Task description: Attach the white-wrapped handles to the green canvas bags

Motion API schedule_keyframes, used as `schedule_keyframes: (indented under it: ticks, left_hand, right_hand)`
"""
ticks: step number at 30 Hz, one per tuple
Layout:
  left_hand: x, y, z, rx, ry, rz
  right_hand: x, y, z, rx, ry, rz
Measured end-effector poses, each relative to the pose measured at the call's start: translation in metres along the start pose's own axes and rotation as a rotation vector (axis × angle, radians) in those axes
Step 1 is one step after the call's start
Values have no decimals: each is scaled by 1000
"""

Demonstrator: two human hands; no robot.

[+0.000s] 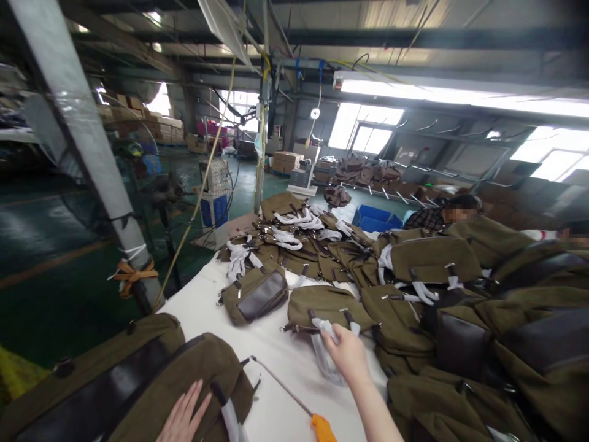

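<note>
Head view: the right hand [350,355] extends forward over the white surface [276,393], its fingers closed on the clear plastic wrap [326,356] at the near edge of an olive bag [327,306]. The left hand [184,416] lies flat, fingers spread and released, on a second olive bag [184,374] at the near edge, beside an orange-handled tool [304,408]. No legible writing is visible.
</note>
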State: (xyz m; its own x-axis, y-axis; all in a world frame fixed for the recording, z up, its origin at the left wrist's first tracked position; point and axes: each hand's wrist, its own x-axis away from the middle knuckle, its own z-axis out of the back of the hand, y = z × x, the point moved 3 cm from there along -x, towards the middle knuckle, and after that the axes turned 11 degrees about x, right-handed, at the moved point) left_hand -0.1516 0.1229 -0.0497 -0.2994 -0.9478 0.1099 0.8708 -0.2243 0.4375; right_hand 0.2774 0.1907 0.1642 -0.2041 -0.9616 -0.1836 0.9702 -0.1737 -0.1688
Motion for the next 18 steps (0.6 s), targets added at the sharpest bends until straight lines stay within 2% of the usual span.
schedule_keyframes:
  ticks: [2,3,5,6,7,8,9,11,13,14,15,16,18]
  left_hand:
    - [-3,19,20,130,101,8]
    - [-6,31,37,211,187,28]
    - [-12,60,84,366,428,35]
    - [-14,77,112,439,504,-3]
    - [-14,95,140,502,525,-50]
    - [-14,114,166,552,474,-97]
    - [-12,133,190,576,367,-145]
    - [-2,167,222,579,53,-241]
    - [14,193,230,517,-310,-323]
    - [23,202,226,487,-457,-343]
    - [32,208,218,476,-551,-347]
    - [38,212,206,499,-587,-330]
    - [45,213,175,640,-504,-233]
  right_hand:
    - [12,-9,51,-26,87,10]
    - [21,-14,72,-52,125,16]
    - [43,-30,101,-145,144,42]
    - [54,-39,108,-208,117,60]
    - [66,-50,112,-275,71,77]
    - [78,-62,112,-338,16,96]
    - [90,-74,110,-392,-44,116]
    - [112,-96,102,-470,-156,177]
    - [129,-112,96,-509,-228,255]
    - [136,-116,95,-515,-248,289]
    - [140,-118,95,-506,-251,312]
    - [142,-119,95,-480,-228,327]
    - [146,-117,98,-388,-83,330]
